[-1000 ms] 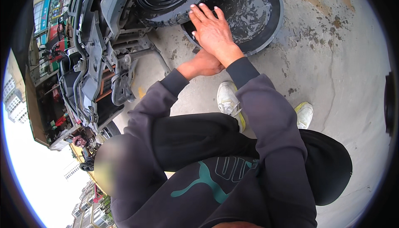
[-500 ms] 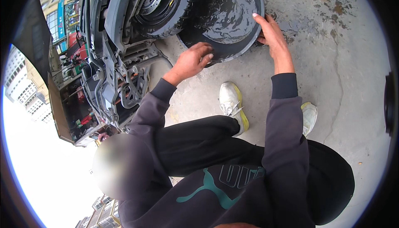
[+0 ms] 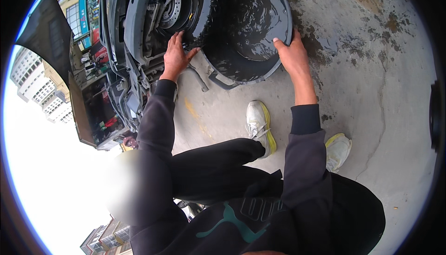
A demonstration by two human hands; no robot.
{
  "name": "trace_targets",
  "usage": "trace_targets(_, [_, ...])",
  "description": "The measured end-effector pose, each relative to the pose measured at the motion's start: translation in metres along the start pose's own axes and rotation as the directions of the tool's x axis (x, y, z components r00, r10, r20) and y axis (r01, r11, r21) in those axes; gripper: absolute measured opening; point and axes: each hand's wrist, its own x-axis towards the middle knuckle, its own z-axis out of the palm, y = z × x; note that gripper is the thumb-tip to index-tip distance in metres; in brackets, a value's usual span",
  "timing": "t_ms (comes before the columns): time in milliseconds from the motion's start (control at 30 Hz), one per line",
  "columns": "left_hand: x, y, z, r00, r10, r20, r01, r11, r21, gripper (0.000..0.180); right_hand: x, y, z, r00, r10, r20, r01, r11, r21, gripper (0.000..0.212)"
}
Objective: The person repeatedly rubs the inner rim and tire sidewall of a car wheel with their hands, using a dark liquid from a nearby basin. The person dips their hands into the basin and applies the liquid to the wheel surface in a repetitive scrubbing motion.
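Black tub (image 3: 227, 67): on the ground (image 3: 223, 115), beside the tyre (image 3: 203, 13).
Handling: we judge it heavy with liquid (image 3: 260, 22), stiff, slick; best held by opposite rim (image 3: 290, 15) edges.
Right hand (image 3: 294, 59): thumb and fingers closed over right rim.
Left hand (image 3: 175, 59): fingers spread near tyre, empty; contact unclear.

Near you, the front of your dark sweatshirt (image 3: 186, 241) bears outlined letters (image 3: 254, 208), partly folded, right of a teal animal emblem (image 3: 230, 217). Far left, a teal sign (image 3: 83, 15) on a building (image 3: 73, 15) shows white characters too small to read.
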Motion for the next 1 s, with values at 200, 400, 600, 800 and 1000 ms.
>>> trace_targets(200, [0.0, -0.005, 0.0, 1.0, -0.02, -0.005, 0.02, 0.999, -0.041, 0.087, 0.002, -0.008, -0.003, 1.0, 0.005, 0.021, -0.006, 0.999, 0.041, 0.069])
trace_targets(400, [0.0, -0.005, -0.001, 0.999, -0.04, -0.019, 0.039, 0.997, -0.065, 0.086, 0.003, -0.007, -0.003, 0.999, 0.003, 0.045, -0.009, 0.993, 0.12, 0.066])
trace_targets(600, [0.0, 0.0, -0.003, 0.999, -0.027, -0.043, 0.025, 0.999, -0.042, 0.084, 0.007, 0.0, -0.006, 0.998, -0.042, 0.056, 0.039, 0.998, 0.046, 0.071])
trace_targets(800, [0.003, 0.002, -0.002, 0.986, 0.09, -0.137, -0.099, 0.994, -0.056, 0.078, 0.008, -0.006, -0.001, 0.999, 0.022, 0.027, -0.019, 0.992, -0.122, 0.072])
trace_targets(1000, [0.021, 0.031, -0.003, 0.966, 0.09, -0.243, -0.108, 0.992, -0.063, 0.075, 0.006, -0.011, 0.002, 0.999, 0.032, 0.023, -0.03, 0.994, -0.106, 0.073])
